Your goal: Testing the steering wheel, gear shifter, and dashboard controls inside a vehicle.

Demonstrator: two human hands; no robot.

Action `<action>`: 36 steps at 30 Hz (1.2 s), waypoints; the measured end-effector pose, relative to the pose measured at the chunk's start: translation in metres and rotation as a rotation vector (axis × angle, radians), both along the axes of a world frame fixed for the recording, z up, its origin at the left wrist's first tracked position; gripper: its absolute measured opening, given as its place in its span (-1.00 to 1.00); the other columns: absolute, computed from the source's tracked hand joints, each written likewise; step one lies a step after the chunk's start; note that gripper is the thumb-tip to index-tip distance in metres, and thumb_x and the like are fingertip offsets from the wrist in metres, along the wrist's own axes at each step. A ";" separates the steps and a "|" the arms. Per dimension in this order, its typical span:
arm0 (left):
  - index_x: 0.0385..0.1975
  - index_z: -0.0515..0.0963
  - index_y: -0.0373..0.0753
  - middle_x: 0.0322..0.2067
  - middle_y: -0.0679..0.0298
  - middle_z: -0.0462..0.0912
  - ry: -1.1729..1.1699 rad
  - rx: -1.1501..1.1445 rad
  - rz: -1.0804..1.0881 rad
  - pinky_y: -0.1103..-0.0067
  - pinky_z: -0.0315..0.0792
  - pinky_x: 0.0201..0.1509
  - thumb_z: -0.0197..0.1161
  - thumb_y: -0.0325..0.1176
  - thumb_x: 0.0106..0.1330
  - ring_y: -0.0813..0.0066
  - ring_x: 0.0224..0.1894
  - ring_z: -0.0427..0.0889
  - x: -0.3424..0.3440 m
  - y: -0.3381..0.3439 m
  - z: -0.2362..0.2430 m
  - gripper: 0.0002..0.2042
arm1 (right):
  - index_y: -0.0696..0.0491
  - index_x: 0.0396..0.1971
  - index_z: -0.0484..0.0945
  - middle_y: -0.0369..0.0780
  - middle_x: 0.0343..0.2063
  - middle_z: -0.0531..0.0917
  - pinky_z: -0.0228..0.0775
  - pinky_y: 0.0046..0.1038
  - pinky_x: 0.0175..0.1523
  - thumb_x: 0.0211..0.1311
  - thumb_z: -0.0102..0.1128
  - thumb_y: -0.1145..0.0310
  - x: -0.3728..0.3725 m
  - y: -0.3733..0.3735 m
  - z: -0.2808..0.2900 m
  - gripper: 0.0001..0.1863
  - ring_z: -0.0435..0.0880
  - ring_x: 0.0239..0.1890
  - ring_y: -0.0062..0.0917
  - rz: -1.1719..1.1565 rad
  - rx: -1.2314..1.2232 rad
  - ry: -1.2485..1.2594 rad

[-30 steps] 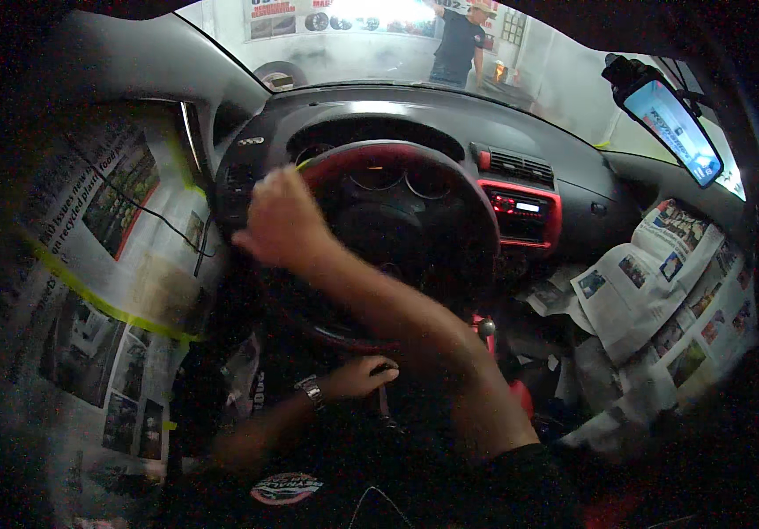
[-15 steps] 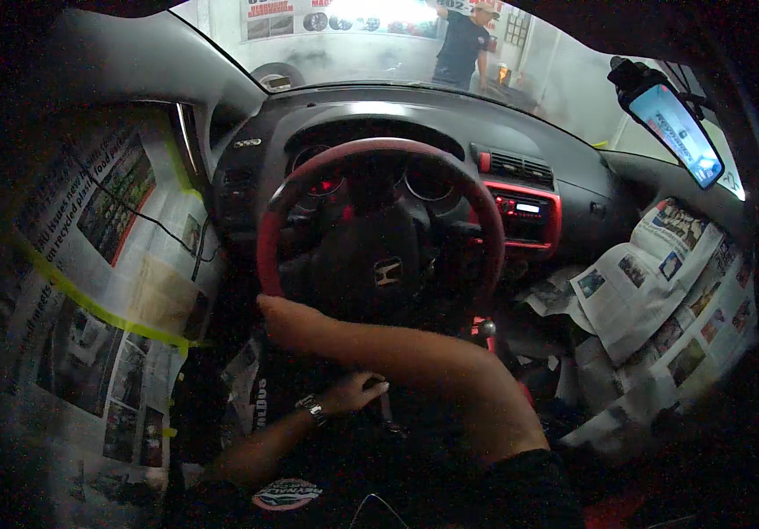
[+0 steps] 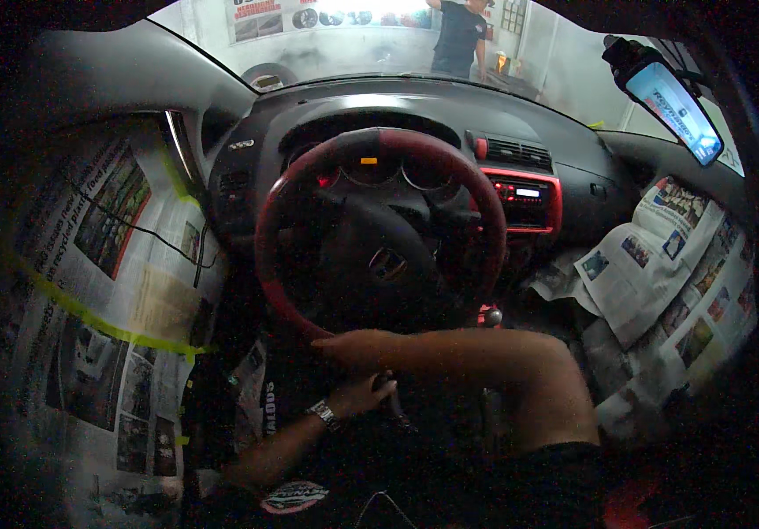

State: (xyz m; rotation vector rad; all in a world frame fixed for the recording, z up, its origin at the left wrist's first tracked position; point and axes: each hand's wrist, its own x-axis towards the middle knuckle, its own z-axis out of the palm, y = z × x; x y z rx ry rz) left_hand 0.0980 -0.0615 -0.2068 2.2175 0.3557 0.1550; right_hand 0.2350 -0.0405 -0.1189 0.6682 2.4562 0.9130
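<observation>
I sit at a car's red and black steering wheel [image 3: 275,220]. My right arm reaches across from the right, and my right hand [image 3: 342,351] is closed on the wheel's lower rim, left of centre. My left hand [image 3: 364,395], with a metal watch on the wrist, is low beneath it, closed around a small dark object that I cannot make out. A narrow dark strip hangs from that hand. Behind the wheel rim, the instrument cluster shows red and orange lights.
Newspaper with yellow tape covers the left door [image 3: 111,317]; more newspaper [image 3: 635,291] covers the right side. A red-trimmed radio panel [image 3: 529,203], gear knob [image 3: 492,315] and mirror [image 3: 670,106] are in view. A person [image 3: 459,44] stands beyond the windscreen.
My right hand has moved down around the left side of the wheel to its bottom, and the wheel has turned anticlockwise. My left hand stays low.
</observation>
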 end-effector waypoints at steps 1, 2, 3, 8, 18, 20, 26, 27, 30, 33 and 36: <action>0.17 0.51 -0.33 0.00 -0.05 0.68 0.030 0.015 -0.003 0.26 0.49 0.17 0.23 -0.07 0.48 0.14 0.02 0.69 -0.001 -0.002 0.007 -0.53 | -0.06 0.34 0.46 -0.19 0.44 0.37 0.17 -0.24 0.55 0.46 0.02 0.10 0.009 -0.016 0.010 -0.48 0.25 0.52 -0.33 -0.042 -0.073 0.022; 0.13 0.54 -0.32 -0.03 -0.04 0.70 0.006 -0.003 0.025 0.27 0.51 0.15 0.23 -0.08 0.48 0.15 0.01 0.70 -0.006 -0.001 0.017 -0.56 | -0.13 0.39 0.40 -0.26 0.49 0.27 0.06 -0.21 0.58 0.42 0.04 0.12 0.020 -0.032 0.023 -0.44 0.17 0.56 -0.36 -0.064 -0.062 0.187; 0.10 0.58 -0.31 -0.06 -0.02 0.71 -0.019 -0.021 0.054 0.28 0.52 0.13 0.24 -0.08 0.48 0.17 0.00 0.71 -0.014 0.004 0.028 -0.58 | -0.21 0.44 0.34 -0.34 0.54 0.17 -0.05 -0.18 0.61 0.38 0.07 0.14 0.033 -0.052 0.038 -0.38 0.09 0.59 -0.39 -0.119 -0.111 0.327; -0.11 0.66 -0.36 -0.21 0.09 0.77 -0.061 -0.222 0.435 0.37 0.62 -0.06 0.24 -0.12 0.50 0.30 -0.16 0.76 -0.054 0.033 0.094 -0.65 | -0.44 0.57 0.04 -0.48 0.63 -0.10 -0.22 -0.07 0.64 0.29 0.09 -0.02 0.082 -0.116 0.097 -0.16 -0.05 0.64 -0.40 -0.243 -0.006 0.214; -0.08 0.57 -0.37 -0.24 0.16 0.76 -0.145 -0.225 0.549 0.43 0.64 -0.14 0.22 -0.12 0.53 0.37 -0.22 0.75 -0.038 0.024 0.088 -0.65 | -0.54 0.58 -0.07 -0.48 0.63 -0.13 -0.69 0.18 0.60 0.14 -0.06 -0.47 0.162 -0.128 0.159 -0.02 -0.23 0.66 -0.37 -0.095 0.362 -0.148; -0.02 0.53 -0.36 -0.22 0.15 0.74 -0.179 -0.155 0.501 0.42 0.64 -0.10 0.20 -0.12 0.54 0.36 -0.20 0.74 -0.038 0.026 0.072 -0.64 | -0.54 0.58 -0.08 -0.48 0.63 -0.14 -0.69 0.17 0.60 0.13 -0.06 -0.48 0.165 -0.129 0.154 -0.01 -0.24 0.66 -0.37 -0.124 0.315 -0.097; 0.45 0.22 -0.30 0.30 0.01 0.43 -0.331 -0.721 0.597 0.28 0.42 0.24 0.12 0.00 0.56 0.13 0.27 0.45 -0.036 0.039 0.028 -0.37 | -0.53 0.59 -0.12 -0.43 0.63 -0.14 -0.57 0.33 0.56 0.28 -0.10 -0.42 0.139 -0.119 0.095 -0.09 -0.25 0.66 -0.19 -0.160 0.558 0.077; 0.47 0.15 -0.31 0.29 0.03 0.41 -0.440 -0.797 0.664 0.33 0.54 0.07 0.11 -0.03 0.58 0.18 0.17 0.54 -0.035 0.039 0.026 -0.35 | -0.53 0.59 -0.11 -0.43 0.63 -0.14 -0.51 0.36 0.55 0.29 -0.09 -0.40 0.126 -0.118 0.081 -0.10 -0.25 0.65 -0.16 -0.223 0.553 0.118; 0.55 -0.04 -0.26 0.42 0.02 0.24 -0.569 -0.863 0.804 0.28 0.30 0.33 -0.01 0.01 0.62 0.12 0.36 0.32 -0.037 0.032 0.031 -0.31 | -0.53 0.59 -0.12 -0.40 0.63 -0.13 -0.36 0.41 0.53 0.29 -0.02 -0.31 0.074 -0.108 0.035 -0.10 -0.25 0.65 -0.08 -0.361 0.631 0.348; 0.57 -0.06 -0.25 0.52 0.01 0.10 -0.712 -0.714 0.864 0.21 0.12 0.54 -0.11 0.07 0.64 0.06 0.52 0.13 -0.038 0.024 0.055 -0.30 | -0.52 0.59 -0.11 -0.37 0.64 -0.13 -0.31 0.41 0.51 0.23 0.09 -0.19 0.033 -0.087 0.003 -0.05 -0.26 0.65 -0.07 -0.438 0.628 0.524; 0.51 0.08 -0.32 0.48 -0.01 0.15 -0.869 -0.297 0.874 0.21 0.01 0.57 -0.09 0.02 0.62 0.10 0.51 0.15 -0.041 0.024 0.090 -0.35 | -0.47 0.59 -0.04 -0.34 0.64 -0.11 -0.41 0.37 0.53 0.19 0.13 -0.10 -0.004 -0.052 0.000 -0.05 -0.26 0.66 -0.13 -0.411 0.604 0.495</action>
